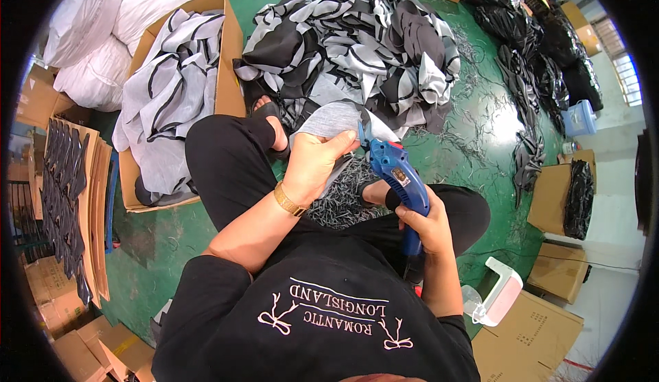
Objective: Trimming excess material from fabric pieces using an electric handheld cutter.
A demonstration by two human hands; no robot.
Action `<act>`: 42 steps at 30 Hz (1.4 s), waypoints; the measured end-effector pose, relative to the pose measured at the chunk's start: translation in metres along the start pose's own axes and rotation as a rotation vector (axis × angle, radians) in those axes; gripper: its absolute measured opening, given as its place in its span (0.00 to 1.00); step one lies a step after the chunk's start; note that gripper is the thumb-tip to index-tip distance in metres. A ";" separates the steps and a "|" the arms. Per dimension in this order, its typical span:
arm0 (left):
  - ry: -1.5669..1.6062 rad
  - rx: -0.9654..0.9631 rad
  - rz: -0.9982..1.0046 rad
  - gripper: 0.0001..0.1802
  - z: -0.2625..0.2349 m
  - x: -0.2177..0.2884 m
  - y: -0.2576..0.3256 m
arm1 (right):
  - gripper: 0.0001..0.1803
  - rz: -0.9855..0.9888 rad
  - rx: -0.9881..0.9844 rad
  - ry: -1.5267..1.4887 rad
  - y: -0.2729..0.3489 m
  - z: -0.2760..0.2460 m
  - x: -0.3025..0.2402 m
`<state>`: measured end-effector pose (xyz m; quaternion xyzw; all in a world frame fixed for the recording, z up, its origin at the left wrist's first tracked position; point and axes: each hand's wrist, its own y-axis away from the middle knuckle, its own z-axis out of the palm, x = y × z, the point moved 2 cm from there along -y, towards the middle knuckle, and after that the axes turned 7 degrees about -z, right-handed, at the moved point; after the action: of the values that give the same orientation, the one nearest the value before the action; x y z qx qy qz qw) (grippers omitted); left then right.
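Observation:
My right hand (431,225) is wrapped round the handle of blue cordless electric scissors (403,179). Their blades point away from me and meet the dark edge of a light grey fabric piece (331,120). Just left of the blades, my left hand (309,166) pinches that piece between thumb and fingers; a gold-coloured watch is on the wrist. Between my legs lies a heap of thin grey fabric trimmings (343,193). A large pile of grey and black fabric pieces (357,45) spreads on the floor in front of my feet.
To the left stands an open cardboard box (232,73) with grey, black-edged fabric (171,87). White sacks (96,42) are behind it. Black plastic bags (549,45) line the far right. A pink and white device (501,293) stands near my right elbow, and loose trimmings litter the green floor (473,155).

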<state>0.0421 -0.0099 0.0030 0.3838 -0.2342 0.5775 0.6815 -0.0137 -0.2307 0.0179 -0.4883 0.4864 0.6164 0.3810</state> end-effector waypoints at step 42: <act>-0.244 -0.311 -0.269 0.14 -0.005 -0.006 0.015 | 0.24 -0.261 0.073 0.346 -0.066 0.033 -0.030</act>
<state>0.0256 -0.0084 -0.0008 0.3689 -0.3476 0.3877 0.7700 0.0484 -0.1832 0.0333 -0.6313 0.4993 0.4510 0.3858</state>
